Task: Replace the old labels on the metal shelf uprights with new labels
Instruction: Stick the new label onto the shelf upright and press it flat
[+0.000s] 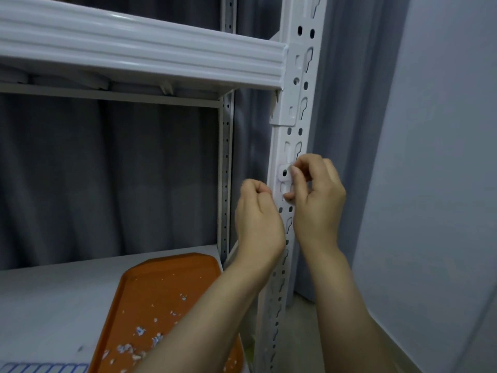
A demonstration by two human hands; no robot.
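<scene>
Tight working space around a white shelf upright point(291, 162), with open room on the lower shelf to your left.

Your left hand point(258, 219) and right hand point(317, 195) flank the upright, blocking its front face at mid height. Above, the shelf beam point(139, 52) caps upward reach. The grey wall point(430, 157) closes off your right side, close by. Below left, an orange tray point(172, 297) strewn with paper scraps point(139, 343) covers part of the lower shelf point(53, 305); the bay above it stands open back to the curtain point(107, 170).

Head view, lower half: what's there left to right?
Blue-lined sheet at the bottom corner → orange tray strewn with label scraps → left hand → white shelf upright → right hand, pinching the label on the upright → grey wall.
</scene>
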